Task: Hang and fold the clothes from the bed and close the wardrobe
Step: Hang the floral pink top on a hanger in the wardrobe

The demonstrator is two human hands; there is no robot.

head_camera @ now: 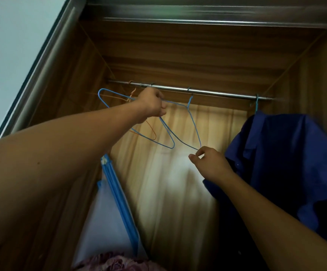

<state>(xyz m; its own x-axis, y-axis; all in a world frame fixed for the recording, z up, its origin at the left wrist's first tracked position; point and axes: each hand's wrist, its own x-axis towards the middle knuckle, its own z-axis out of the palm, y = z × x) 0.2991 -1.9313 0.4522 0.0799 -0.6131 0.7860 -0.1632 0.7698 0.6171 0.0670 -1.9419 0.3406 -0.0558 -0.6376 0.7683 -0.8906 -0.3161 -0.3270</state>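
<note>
I look up into an open wooden wardrobe with a metal rail [217, 93] across it. Several thin wire hangers hang at the rail's left. My left hand [152, 103] grips one blue wire hanger [108, 90] just under the rail. My right hand [210, 163] pinches the lower corner of a second blue wire hanger [193, 122], whose hook is over the rail. An orange wire hanger [152, 128] hangs behind my left hand. A dark blue shirt [287, 165] hangs on a hanger at the rail's right end.
A pale blue zipped storage bag [112, 218] leans in the wardrobe's lower left. Pink floral fabric [119, 264] shows at the bottom edge. The wardrobe's sliding-door track [197, 14] runs overhead, its metal frame [47, 61] at the left.
</note>
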